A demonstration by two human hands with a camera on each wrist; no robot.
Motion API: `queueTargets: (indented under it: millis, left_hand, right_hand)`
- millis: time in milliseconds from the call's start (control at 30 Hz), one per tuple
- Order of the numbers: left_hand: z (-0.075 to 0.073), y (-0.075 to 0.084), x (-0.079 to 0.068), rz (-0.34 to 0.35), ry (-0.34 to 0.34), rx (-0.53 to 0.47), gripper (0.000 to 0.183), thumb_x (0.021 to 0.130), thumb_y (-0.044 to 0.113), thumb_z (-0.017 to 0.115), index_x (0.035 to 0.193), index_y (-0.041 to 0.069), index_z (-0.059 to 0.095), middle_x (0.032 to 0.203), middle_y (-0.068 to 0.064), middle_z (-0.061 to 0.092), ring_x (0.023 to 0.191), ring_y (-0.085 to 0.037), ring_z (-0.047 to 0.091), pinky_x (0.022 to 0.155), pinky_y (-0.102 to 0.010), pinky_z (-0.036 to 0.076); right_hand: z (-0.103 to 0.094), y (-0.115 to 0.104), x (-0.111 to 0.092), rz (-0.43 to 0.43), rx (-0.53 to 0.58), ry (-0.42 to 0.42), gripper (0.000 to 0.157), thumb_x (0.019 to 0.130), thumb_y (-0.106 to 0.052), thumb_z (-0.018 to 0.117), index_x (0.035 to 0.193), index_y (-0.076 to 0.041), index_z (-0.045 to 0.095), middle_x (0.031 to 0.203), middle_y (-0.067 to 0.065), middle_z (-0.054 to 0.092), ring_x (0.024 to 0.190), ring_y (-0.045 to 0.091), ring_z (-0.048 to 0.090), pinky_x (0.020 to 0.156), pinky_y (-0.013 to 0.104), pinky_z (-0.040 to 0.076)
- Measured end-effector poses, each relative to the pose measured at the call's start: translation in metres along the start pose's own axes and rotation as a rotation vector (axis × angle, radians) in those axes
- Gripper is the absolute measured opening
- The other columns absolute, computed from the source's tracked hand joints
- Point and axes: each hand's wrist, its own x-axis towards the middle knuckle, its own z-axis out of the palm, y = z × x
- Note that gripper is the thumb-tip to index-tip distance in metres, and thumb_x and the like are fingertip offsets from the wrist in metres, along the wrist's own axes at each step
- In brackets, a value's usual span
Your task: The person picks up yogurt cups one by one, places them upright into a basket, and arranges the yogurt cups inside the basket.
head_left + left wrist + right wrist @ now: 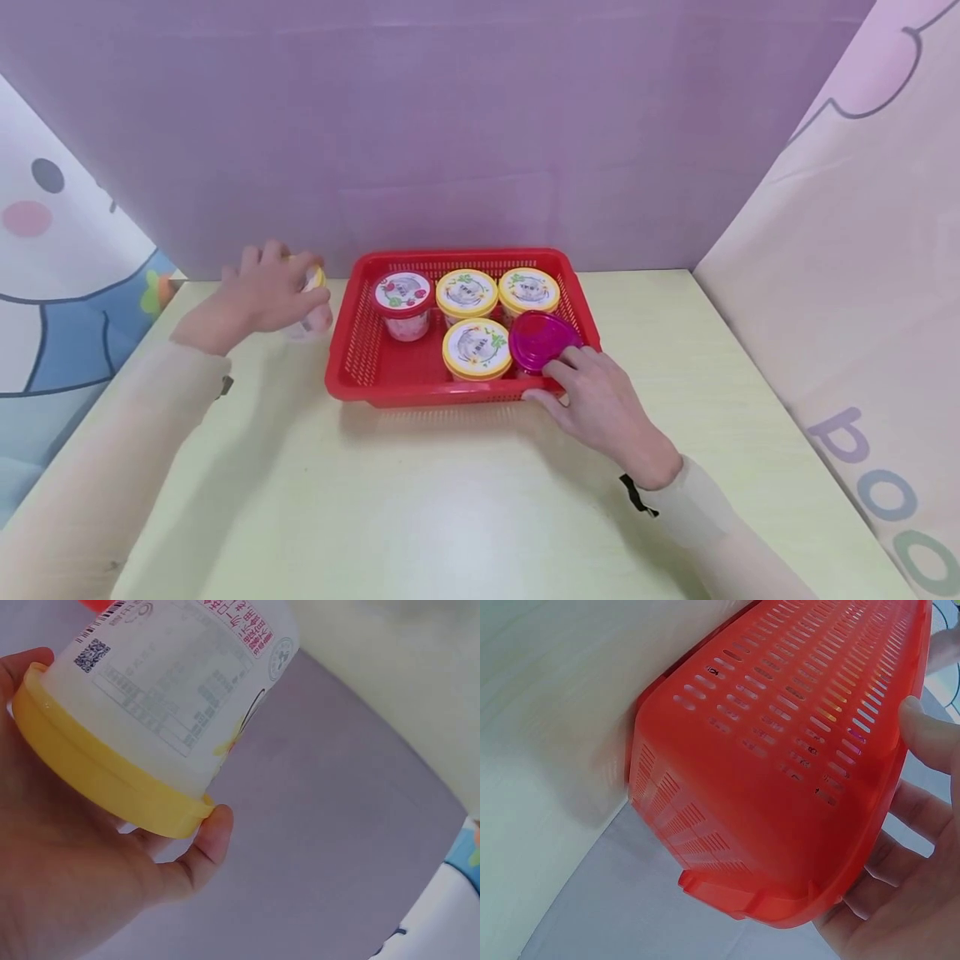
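Note:
My left hand [262, 287] holds a clear plastic cup [172, 682] by its yellow lid [105, 776], left of the red basket [352, 333]. In the left wrist view the thumb and fingers grip the lid's edge, and printed text shows on the cup's side. At the basket's front right corner, my right hand [600, 404] grips the rim, thumb outside and fingers over it. Its fingertips are right at a cup with a purple lid [542, 337]. Also in the basket stand a red-lidded cup [405, 296] and three yellow-lidded cups [476, 348].
The basket stands on a pale wooden table [420, 500] near its back edge. Behind rises a purple cloth wall [450, 142]. Printed cartoon cloth hangs at the left [67, 275] and a pale one with letters at the right [847, 333].

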Motion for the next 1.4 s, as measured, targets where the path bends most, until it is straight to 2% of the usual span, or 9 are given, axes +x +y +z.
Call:
queueTargets:
  millis: [233,400,500,767,1033,1200,1400]
  left_hand:
    - [-0.017,0.012,-0.001,0.002,0.018,0.010,0.064,0.092,0.044,0.056,0.148,0.016,0.043,0.139,-0.028,0.035,0.123,-0.052,0.031,0.094,-0.076,0.037]
    - [-0.026,0.020,-0.006,0.006,0.038,0.009,0.067,0.090,0.043,0.062,0.148,0.015,0.043,0.139,-0.028,0.035,0.124,-0.051,0.033,0.094,-0.075,0.038]
    - [-0.031,0.027,-0.008,0.017,0.037,0.009,0.067,0.091,0.045,0.062,0.149,0.016,0.043,0.140,-0.027,0.036,0.125,-0.051,0.033,0.093,-0.074,0.040]
    - [-0.041,0.054,-0.009,0.073,0.036,0.007,0.069,0.087,0.043,0.068,0.147,0.018,0.046,0.140,-0.023,0.039,0.126,-0.047,0.036,0.095,-0.072,0.041]
    - [-0.034,0.075,-0.010,0.138,0.034,0.025,0.071,0.085,0.044,0.072,0.148,0.020,0.047,0.140,-0.020,0.041,0.127,-0.044,0.037,0.097,-0.072,0.039]
    - [-0.027,0.086,-0.010,0.170,0.015,0.050,0.075,0.083,0.045,0.074,0.149,0.022,0.046,0.140,-0.017,0.043,0.128,-0.041,0.038,0.098,-0.069,0.041]
    - [-0.020,0.097,-0.012,0.199,-0.012,0.034,0.077,0.080,0.043,0.079,0.148,0.024,0.048,0.140,-0.015,0.044,0.126,-0.039,0.041,0.098,-0.067,0.043]
  right_hand:
    - [-0.001,0.001,0.000,0.002,-0.001,0.006,0.047,0.077,-0.045,0.087,0.103,-0.007,0.075,0.094,0.006,0.066,0.085,0.021,0.060,0.073,0.037,0.055]
    - [0.001,0.001,0.000,-0.008,0.000,0.004,0.045,0.077,-0.042,0.088,0.102,-0.007,0.075,0.093,0.005,0.065,0.084,0.020,0.059,0.072,0.037,0.055]
    - [0.001,0.001,0.000,-0.013,0.000,0.004,0.045,0.078,-0.043,0.088,0.102,-0.007,0.075,0.093,0.005,0.065,0.084,0.020,0.059,0.072,0.036,0.055]
    - [0.000,0.000,-0.001,-0.017,0.001,0.015,0.045,0.078,-0.045,0.087,0.101,-0.008,0.075,0.092,0.005,0.065,0.083,0.020,0.059,0.072,0.036,0.055]
    - [0.000,0.000,-0.001,-0.008,0.004,0.013,0.046,0.077,-0.044,0.088,0.102,-0.008,0.075,0.094,0.005,0.066,0.085,0.020,0.060,0.073,0.037,0.056]
    - [0.000,0.000,-0.001,-0.005,0.004,0.010,0.046,0.077,-0.045,0.087,0.102,-0.008,0.075,0.095,0.005,0.066,0.086,0.020,0.060,0.073,0.037,0.056]
    - [0.001,0.000,-0.001,-0.012,0.004,0.018,0.046,0.077,-0.044,0.088,0.102,-0.008,0.075,0.094,0.005,0.066,0.084,0.020,0.060,0.072,0.036,0.055]
